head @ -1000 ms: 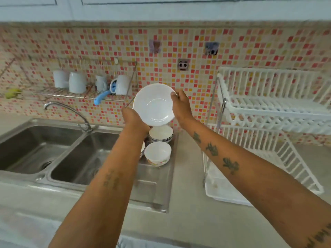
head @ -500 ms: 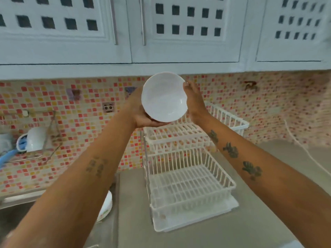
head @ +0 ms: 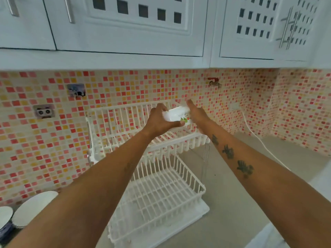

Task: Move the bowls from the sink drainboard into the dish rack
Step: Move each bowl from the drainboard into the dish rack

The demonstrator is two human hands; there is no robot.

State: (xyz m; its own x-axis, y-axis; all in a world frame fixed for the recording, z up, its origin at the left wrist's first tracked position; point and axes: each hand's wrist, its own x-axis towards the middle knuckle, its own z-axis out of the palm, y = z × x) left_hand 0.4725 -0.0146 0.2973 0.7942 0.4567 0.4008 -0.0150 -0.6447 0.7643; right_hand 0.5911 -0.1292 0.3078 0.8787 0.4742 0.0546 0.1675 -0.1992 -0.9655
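Note:
A white bowl [head: 176, 115] with a small coloured print on its side is held over the upper tier of the white two-tier dish rack [head: 114, 133]. My left hand [head: 159, 122] grips its left side and underside. My right hand [head: 198, 116] presses flat against its right side. The bowl is tipped with its outer wall facing me. Two more bowls stand at the bottom left: a large white one [head: 33, 209] and a smaller one [head: 5, 216] with a dark pattern below its rim. The rack's lower tier [head: 161, 199] holds nothing.
White wall cabinets [head: 136, 29] hang low above the rack. The mosaic tile wall [head: 35, 140] carries an outlet [head: 43, 111] and a hook [head: 77, 91]. A white cable [head: 259, 140] runs across the grey counter [head: 232, 203] at the right.
Both hands have carried the bowl from the drainboard rightward and then lowered it onto the rack's upper tier. It has turned from facing me to showing its side. My view has swung right.

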